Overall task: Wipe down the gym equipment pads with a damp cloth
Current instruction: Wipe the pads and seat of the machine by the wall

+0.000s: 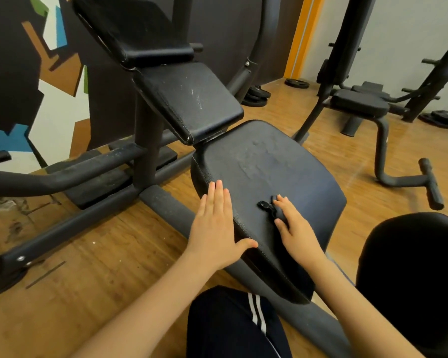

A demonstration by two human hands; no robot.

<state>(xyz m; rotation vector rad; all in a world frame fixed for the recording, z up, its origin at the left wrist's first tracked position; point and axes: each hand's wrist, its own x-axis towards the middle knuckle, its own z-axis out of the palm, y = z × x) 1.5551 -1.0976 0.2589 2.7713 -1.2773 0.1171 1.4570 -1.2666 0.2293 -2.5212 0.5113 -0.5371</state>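
The black seat pad (264, 161) of a gym bench fills the middle, its surface dull and streaked. Above it stands a tilted back pad (189, 99) with white scuffs, and a further pad (140, 29) higher up. My left hand (215, 228) lies flat on the seat pad's left edge, fingers straight and thumb over the near corner. My right hand (295, 228) rests on the pad's near part. Its thumb and fingers pinch a small black bunched piece (267, 206), apparently a cloth, that sticks out toward the left.
The bench's dark steel frame (93, 218) runs across the wooden floor at left. A second bench (360, 104) and weight plates (256, 95) stand at the back right. A black round shape (411, 280) is at my right; my knee in dark striped trousers (233, 326) is below.
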